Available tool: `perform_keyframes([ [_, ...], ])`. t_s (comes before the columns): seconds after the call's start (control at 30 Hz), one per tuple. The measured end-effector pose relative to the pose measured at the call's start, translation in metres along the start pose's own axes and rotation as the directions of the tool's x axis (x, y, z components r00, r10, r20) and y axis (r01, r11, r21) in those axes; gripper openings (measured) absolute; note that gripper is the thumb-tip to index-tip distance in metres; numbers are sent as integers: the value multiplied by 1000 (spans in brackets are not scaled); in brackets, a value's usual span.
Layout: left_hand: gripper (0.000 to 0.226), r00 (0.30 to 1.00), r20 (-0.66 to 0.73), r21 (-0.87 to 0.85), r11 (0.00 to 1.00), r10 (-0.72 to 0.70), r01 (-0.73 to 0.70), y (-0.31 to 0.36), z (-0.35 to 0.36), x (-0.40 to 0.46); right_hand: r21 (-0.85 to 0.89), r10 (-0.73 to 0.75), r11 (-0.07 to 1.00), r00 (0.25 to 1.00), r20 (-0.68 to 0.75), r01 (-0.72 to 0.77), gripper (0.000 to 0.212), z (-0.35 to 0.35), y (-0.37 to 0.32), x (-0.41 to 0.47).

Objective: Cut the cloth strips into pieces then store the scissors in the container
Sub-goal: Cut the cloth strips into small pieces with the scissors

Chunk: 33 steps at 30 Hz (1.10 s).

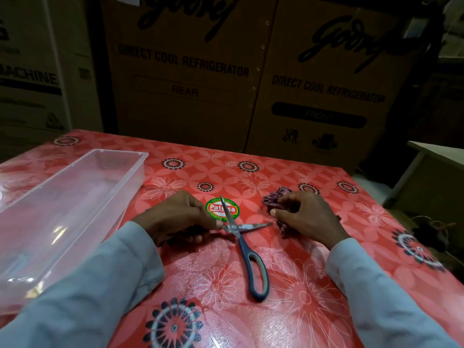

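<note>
The scissors (241, 237) lie wide open at table centre; the left hand (179, 217) curls over one handle, hiding it. At 3 o'clock, the right hand (305, 217) pinches bunched purple cloth (272, 199), partly covered. A clear container (62, 209) sits at 9 o'clock, cropped.

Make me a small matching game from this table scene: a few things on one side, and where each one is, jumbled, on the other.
Things:
1. container
2. scissors
3. cloth
4. sticker

Places:
A. under the right hand
B. at the table's left
C. under the blade tip
D. open, between the hands

Pairs: 1-B, 2-D, 3-A, 4-C
</note>
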<state>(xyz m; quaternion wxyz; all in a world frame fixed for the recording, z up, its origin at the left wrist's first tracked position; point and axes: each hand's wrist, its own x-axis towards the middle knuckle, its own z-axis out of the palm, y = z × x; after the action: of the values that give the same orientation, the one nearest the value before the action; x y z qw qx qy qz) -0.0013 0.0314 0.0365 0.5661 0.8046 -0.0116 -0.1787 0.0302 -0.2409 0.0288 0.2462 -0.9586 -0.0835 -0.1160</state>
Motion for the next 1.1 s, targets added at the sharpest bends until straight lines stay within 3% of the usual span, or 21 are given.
perform_keyframes([
  [0.07, 16, 997, -81, -55, 998, -4, 0, -3, -2, 2, -12, -9, 1000, 1000, 0, 9, 29, -4, 3, 0],
  [0.13, 20, 990, -143, -91, 996, 2, -15, -4, -1, 3, -23, -16, 1000, 996, 93, 18, 36, -10, 3, 0],
  [0.2, 25, 986, -165, -50, 998, 16, -24, -3, 3, 3, -76, -26, 996, 974, 226, 45, 50, -16, 2, 0],
  [0.27, 31, 992, -127, 35, 999, 16, -12, 0, 8, 2, -151, -32, 986, 965, 260, 73, 53, -16, 1, 0],
  [0.4, 43, 998, -63, 161, 987, 29, -19, -1, 21, 3, -193, -77, 978, 996, 36, 82, 27, -8, -2, 0],
  [0.47, 44, 997, -66, 192, 981, 44, -31, -3, 24, 5, -92, -74, 994, 990, -116, 63, 21, -8, -3, 1],
  [0.53, 44, 996, -73, 186, 982, 54, -39, -5, 26, 6, 129, 0, 991, 983, -183, 24, 16, -8, -7, 1],
  [0.63, 44, 995, -71, 186, 981, 74, -59, -5, 29, 6, 509, 113, 860, 988, -103, -45, 14, -2, -24, -3],
  [0.7, 43, 993, -70, 192, 978, 94, -79, -6, 31, 6, 607, 88, 793, 995, -39, -46, 13, 7, -33, -6],
  [0.9, 41, 993, -61, 222, 971, 102, -86, -7, 30, 8, 367, -139, 927, 981, 134, 81, 15, 31, -39, -5],
  [1.1, 40, 993, -61, 235, 969, 99, -82, -7, 31, 8, 255, -143, 963, 964, 225, 83, 8, 28, -41, 7],
])
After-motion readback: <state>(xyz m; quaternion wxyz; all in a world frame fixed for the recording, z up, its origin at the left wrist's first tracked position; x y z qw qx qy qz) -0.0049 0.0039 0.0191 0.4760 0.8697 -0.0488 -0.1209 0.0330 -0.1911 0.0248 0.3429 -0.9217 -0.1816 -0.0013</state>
